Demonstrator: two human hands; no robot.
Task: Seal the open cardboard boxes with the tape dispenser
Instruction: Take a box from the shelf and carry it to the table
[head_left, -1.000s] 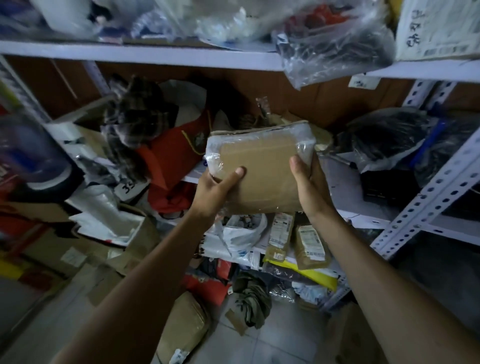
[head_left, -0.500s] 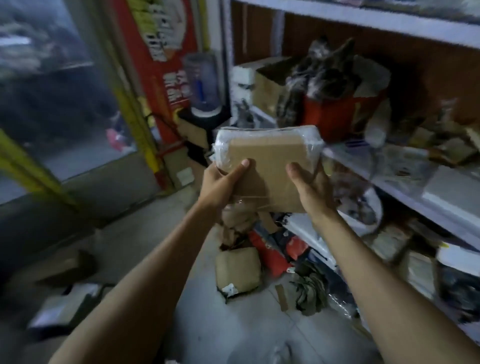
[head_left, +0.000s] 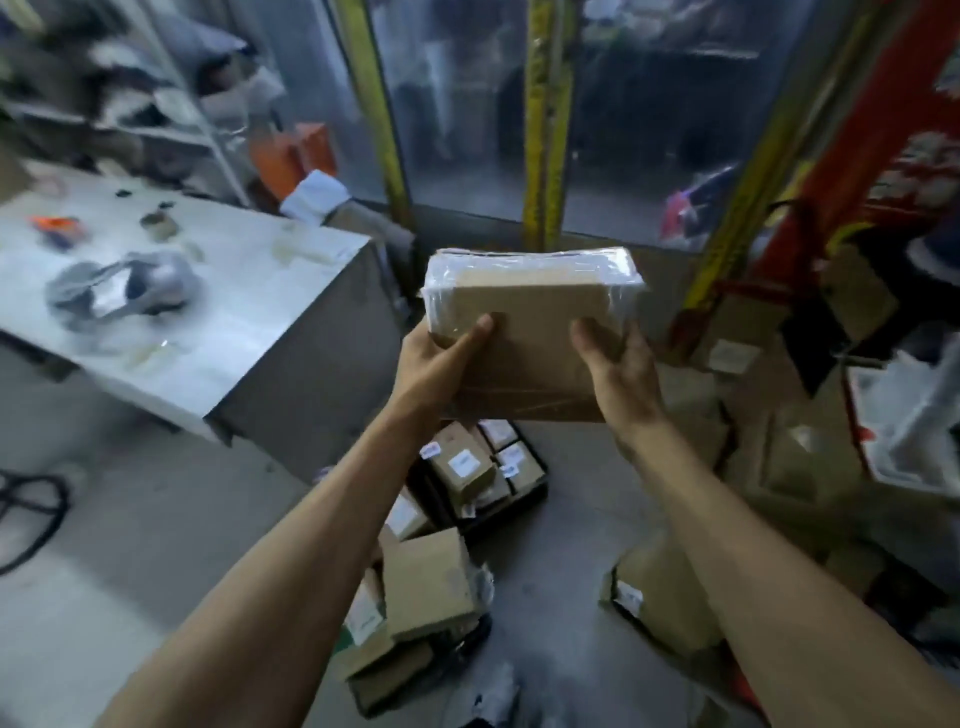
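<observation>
I hold a brown cardboard box (head_left: 530, 332) in front of me at chest height, its far end wrapped in clear tape. My left hand (head_left: 441, 366) grips its near left corner, thumb on top. My right hand (head_left: 621, 369) grips the near right side, thumb on top as well. An orange object (head_left: 54, 226) that may be the tape dispenser lies on the white table (head_left: 249, 312) at the far left; it is too blurred to be sure.
On the floor below lie several labelled cardboard parcels (head_left: 462, 467), some in a black crate. A grey bag (head_left: 122, 288) rests on the table. Glass doors with yellow frames (head_left: 543, 130) stand ahead. More boxes (head_left: 665, 597) and a red stand crowd the right.
My view has swung left, from the cluttered shelves to the table and glass doors. The box stays in both hands in the same grip.
</observation>
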